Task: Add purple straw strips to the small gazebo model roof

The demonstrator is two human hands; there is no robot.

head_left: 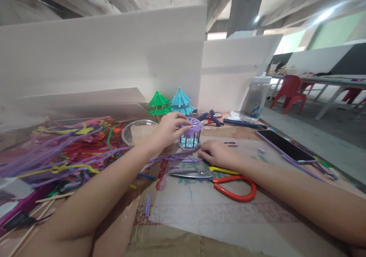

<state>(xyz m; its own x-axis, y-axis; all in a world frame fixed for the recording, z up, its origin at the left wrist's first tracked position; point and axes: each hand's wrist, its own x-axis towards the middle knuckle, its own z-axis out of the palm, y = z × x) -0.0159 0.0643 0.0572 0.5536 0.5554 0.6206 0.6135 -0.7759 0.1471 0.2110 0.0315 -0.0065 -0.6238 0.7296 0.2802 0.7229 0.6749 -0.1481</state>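
Observation:
A small pavilion model (pixel 189 142) stands in the middle of the table, with a purple ring-shaped top, dark posts and a pale blue base. My left hand (pixel 174 127) reaches over it from the left, its fingers curled onto the purple top. On the paper just right of the base rests my right hand (pixel 213 152), fingers bent in and their tips partly hidden; I cannot make out what they hold. Short cut pieces of purple pipe cleaner (pixel 190 160) lie between the hands. Below my right hand are scissors (pixel 228 179) with red and yellow handles, blades pointing left.
Loose pipe cleaners (pixel 82 142) heap up at the left beside a clear round dish (pixel 128 133). Behind stand a green roofed model (pixel 158 104) and a blue one (pixel 180 101). To the right are a glue gun (pixel 212 118), a box cutter (pixel 243 124), a water bottle (pixel 254 100) and a phone (pixel 284 145).

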